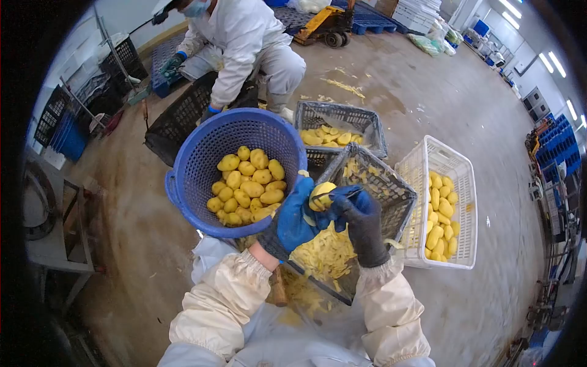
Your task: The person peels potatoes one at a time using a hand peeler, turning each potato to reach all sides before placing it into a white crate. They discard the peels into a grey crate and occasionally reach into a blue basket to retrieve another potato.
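My left hand, in a blue and grey glove, is closed around a potato that shows pale peeled flesh. My right hand, in a similar glove, is closed on a dark peeler held against the potato's right side. Both hands are above a dark crate with a heap of yellow peelings in it. On the left, a blue perforated basket holds several potatoes with skin on. To the right, a white crate contains several smooth yellow potatoes.
Beyond the blue basket a co-worker in white sits bent beside a tilted black crate. Another dark crate with yellow pieces stands past my hands. A yellow pallet jack is at the top; a metal stand is at left.
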A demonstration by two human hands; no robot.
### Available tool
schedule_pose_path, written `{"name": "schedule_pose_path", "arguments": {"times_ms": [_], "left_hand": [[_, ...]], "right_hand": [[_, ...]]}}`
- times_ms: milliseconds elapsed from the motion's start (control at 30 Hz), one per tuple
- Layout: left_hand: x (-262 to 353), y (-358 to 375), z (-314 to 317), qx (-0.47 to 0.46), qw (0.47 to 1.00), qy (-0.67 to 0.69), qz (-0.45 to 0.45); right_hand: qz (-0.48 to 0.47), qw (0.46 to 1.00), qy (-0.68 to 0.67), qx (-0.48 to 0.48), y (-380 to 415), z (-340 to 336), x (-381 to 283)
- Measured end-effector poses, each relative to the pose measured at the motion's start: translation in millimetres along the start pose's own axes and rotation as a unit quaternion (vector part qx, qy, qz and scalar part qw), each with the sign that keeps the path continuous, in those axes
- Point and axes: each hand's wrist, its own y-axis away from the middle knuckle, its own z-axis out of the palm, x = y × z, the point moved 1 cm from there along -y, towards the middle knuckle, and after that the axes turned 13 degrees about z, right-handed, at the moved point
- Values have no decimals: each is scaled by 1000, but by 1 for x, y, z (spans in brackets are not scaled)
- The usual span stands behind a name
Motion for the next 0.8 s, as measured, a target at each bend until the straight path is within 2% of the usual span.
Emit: {"name": "schedule_pose_path", "arguments": {"times_ms": [33,100,133,200,300,433,500,567,633,733,767,800], "left_hand": [[-2,-1,1,0,1000,0,1],[-7,-1,3,121,990,-30,73],[-5,0,1,121,990,-29,73],[4,4,0,28,994,-92,45],[8,7,10,-3,996,-93,-2],[2,5,7,66,997,-48,-2],[-2,6,0,65,996,22,-51],[0,9,8,62,997,19,-49],[4,10,18,55,997,14,-45],[8,8,7,31,998,18,-46],[8,10,5,14,998,20,-51],[7,11,4,-4,998,24,-53]], "right_hand": [[0,1000,0,-1,-2,2,4],[-50,998,39,-8,-6,2,11],[-50,998,40,-7,-6,0,10],[-42,999,-7,20,-8,-7,6],[-38,999,-36,13,-2,-6,-2],[-26,1000,-2,12,4,2,1],[-30,999,-3,39,-3,0,9],[-78,985,-53,145,-21,-28,7],[-61,987,-75,129,-14,-29,-8],[-55,998,18,20,-3,5,22],[-54,998,14,24,-7,0,20],[-63,995,-33,76,-15,-13,10]]}}
